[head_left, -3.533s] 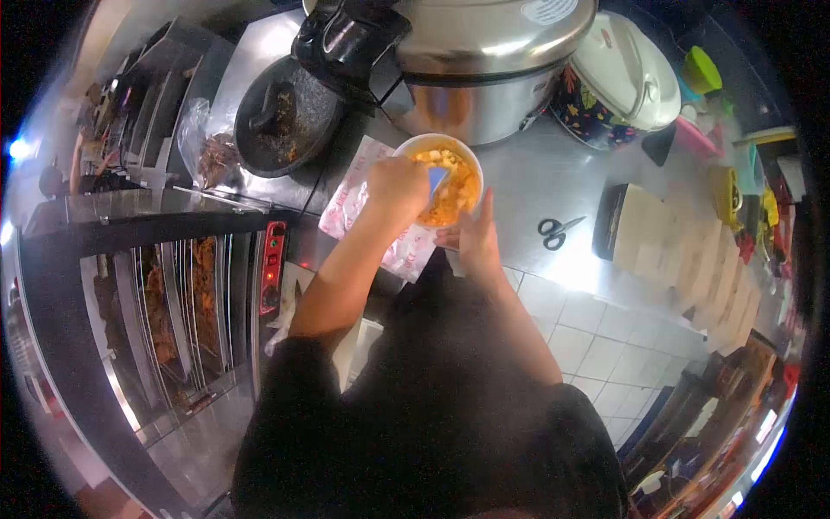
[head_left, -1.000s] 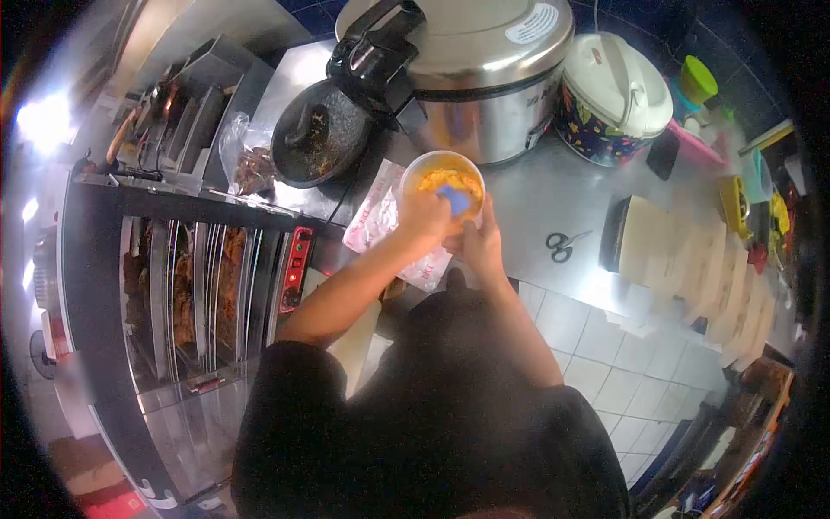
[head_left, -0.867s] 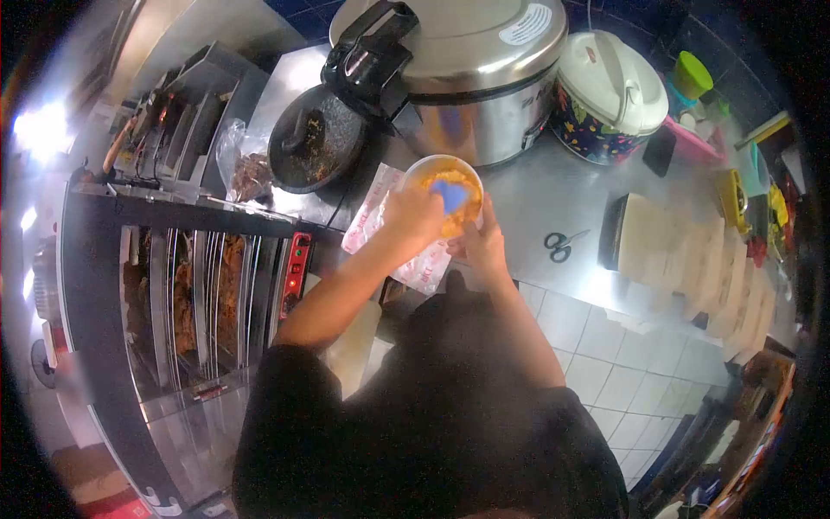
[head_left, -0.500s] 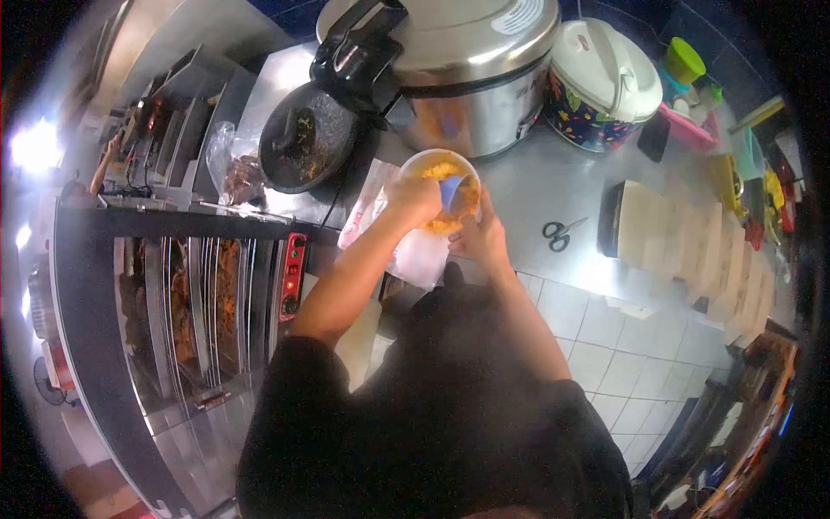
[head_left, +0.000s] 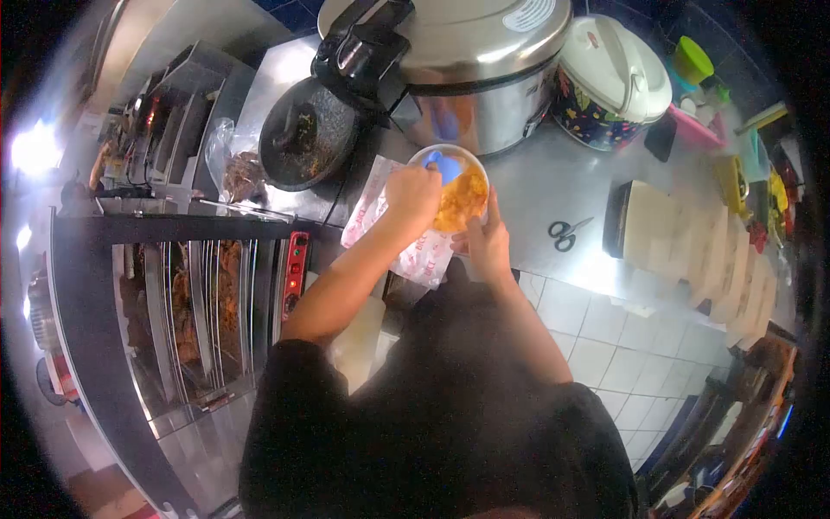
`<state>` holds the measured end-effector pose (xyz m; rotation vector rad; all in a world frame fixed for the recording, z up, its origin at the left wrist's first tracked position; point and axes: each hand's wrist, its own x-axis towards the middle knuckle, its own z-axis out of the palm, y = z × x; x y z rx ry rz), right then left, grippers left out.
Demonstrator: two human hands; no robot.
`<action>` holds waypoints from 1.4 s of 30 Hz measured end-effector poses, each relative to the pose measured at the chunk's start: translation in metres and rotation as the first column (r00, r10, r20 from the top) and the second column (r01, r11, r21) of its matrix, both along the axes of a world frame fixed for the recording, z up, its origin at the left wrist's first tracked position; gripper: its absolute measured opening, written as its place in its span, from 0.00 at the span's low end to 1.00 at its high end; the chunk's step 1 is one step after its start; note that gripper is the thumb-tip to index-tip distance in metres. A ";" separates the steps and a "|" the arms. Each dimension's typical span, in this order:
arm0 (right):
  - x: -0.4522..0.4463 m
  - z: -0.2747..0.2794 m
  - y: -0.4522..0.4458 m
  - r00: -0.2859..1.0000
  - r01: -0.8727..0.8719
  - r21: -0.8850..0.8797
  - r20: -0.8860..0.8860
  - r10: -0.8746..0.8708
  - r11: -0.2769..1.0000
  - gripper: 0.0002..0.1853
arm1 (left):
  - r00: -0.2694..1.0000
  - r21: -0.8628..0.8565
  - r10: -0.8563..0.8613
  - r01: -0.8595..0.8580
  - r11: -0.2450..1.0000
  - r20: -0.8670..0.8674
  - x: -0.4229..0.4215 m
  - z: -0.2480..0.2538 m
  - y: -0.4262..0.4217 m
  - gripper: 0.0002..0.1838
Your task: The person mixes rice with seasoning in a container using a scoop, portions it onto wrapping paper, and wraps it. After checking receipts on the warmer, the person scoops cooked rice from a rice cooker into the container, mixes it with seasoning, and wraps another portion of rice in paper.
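Observation:
A white bowl (head_left: 482,168) contains lumpy orange-yellow food (head_left: 462,199). Fingers of my left hand (head_left: 415,195) are closed round a blue scoop (head_left: 447,166), which sits inside the bowl toward its far left side. On the bowl's right near side, my right hand (head_left: 487,245) grips the wall. A sheet of white paper with red print (head_left: 424,262) lies under and left of the bowl, partly hidden by my left hand and forearm.
Behind the bowl stands a large steel cooker (head_left: 484,104), beside a patterned container with a white lid (head_left: 618,82). A dark stone mortar (head_left: 333,143) is at left. Scissors (head_left: 566,233) and stacked boxes (head_left: 666,233) are right; a glass-fronted food cabinet (head_left: 181,320) fills the left.
The blue scoop has moved from the bowl's right side to its far left, turning in my left hand. More of the food shows. My right hand still grips the bowl.

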<state>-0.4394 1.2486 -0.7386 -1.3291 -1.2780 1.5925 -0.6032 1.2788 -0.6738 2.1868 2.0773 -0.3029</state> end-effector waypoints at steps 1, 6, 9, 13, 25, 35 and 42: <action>0.001 0.005 0.000 1.000 -0.011 -0.040 -0.021 0.010 0.999 0.39 | 0.998 0.035 0.067 -0.067 0.997 0.004 0.002 -0.003 0.002 0.13; 0.004 -0.009 0.004 0.999 -0.023 0.033 0.036 0.021 0.999 0.38 | 0.992 -0.050 -0.124 0.122 0.991 -0.034 0.003 0.013 -0.008 0.14; 0.001 0.012 0.005 1.000 -0.030 -0.058 -0.006 0.030 0.998 0.38 | 0.998 0.106 0.024 -0.030 0.994 0.056 -0.005 -0.052 -0.005 0.16; 0.003 0.007 0.003 0.999 0.013 -0.086 -0.037 -0.016 0.996 0.39 | 0.949 -0.071 -0.315 0.315 0.946 0.012 -0.002 -0.007 -0.008 0.19; -0.009 0.006 -0.003 0.988 0.119 -0.126 -0.080 -0.130 0.985 0.38 | 0.997 -0.525 -0.070 0.039 0.850 -0.039 0.004 0.027 0.017 0.15; 0.004 0.001 0.006 0.996 -0.026 -0.116 -0.092 0.015 0.993 0.39 | 0.997 -0.057 0.024 -0.020 0.998 0.073 0.029 0.026 -0.016 0.14; 0.007 0.009 0.005 0.996 -0.043 -0.143 -0.088 0.030 0.989 0.38 | 0.996 -0.098 0.086 -0.084 0.992 0.022 0.011 0.022 -0.004 0.21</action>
